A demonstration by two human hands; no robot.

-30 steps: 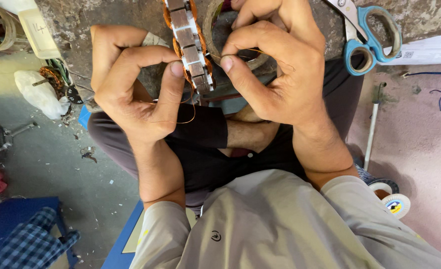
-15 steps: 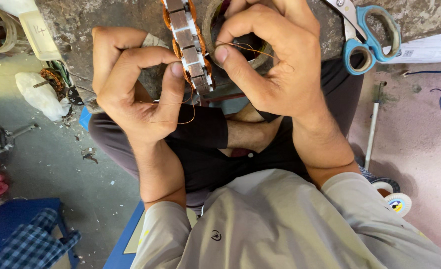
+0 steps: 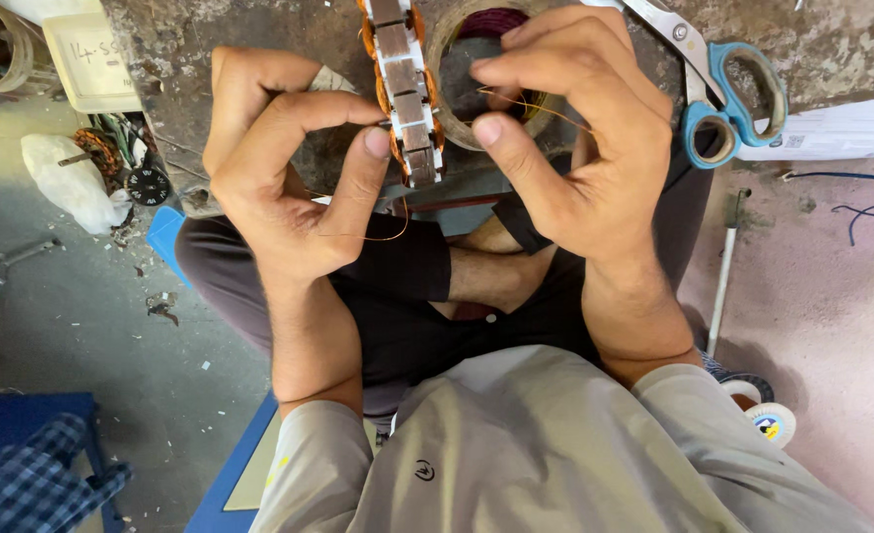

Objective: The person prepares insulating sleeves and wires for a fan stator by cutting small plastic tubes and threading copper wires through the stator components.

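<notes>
Copper wire [image 3: 546, 107] pinched, right hand [image 3: 575, 148]; left hand [image 3: 289, 188] steadies stator [image 3: 404, 89]

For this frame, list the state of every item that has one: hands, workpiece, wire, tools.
Left hand: thumb and forefinger pinching the wound core's edge.
Right hand: fingertips pinched on the copper wire.
Wound core: held on edge, copper coils showing between its metal segments.
Copper wire: thin strand, running out from the right fingertips.
Scissors: lying on the workbench, untouched; blades mostly out of frame.
Tape roll: flat on the floor.
</notes>
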